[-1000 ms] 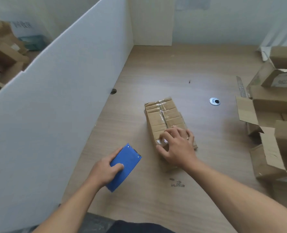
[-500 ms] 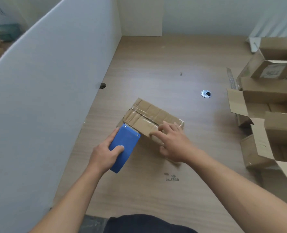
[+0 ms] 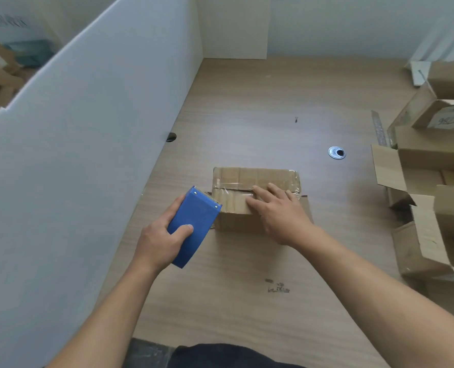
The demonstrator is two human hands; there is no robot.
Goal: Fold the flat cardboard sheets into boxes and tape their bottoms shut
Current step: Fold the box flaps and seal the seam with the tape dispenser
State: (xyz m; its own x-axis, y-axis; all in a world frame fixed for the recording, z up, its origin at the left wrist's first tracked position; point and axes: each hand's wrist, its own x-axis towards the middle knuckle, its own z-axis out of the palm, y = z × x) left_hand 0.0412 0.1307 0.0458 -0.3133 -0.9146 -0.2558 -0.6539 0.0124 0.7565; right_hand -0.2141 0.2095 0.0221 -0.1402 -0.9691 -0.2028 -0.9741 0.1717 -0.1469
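Observation:
A small brown cardboard box (image 3: 236, 181) stands bottom-up in the middle of the wooden table (image 3: 247, 261), its flaps closed and streaked with clear tape. My right hand (image 3: 279, 213) lies flat on the box's top, fingers spread over the seam. My left hand (image 3: 164, 237) grips a blue tape dispenser (image 3: 194, 224), whose front end touches the box's left edge.
A tall white partition (image 3: 74, 155) runs along the left side of the table. Several open cardboard boxes (image 3: 433, 168) crowd the right edge. A metal cable grommet (image 3: 337, 152) sits behind the box to the right. More cardboard lies beyond the partition at top left.
The box has been turned from lengthwise to crosswise in front of me. My left hand has brought the blue dispenser up and right until it meets the box's left edge.

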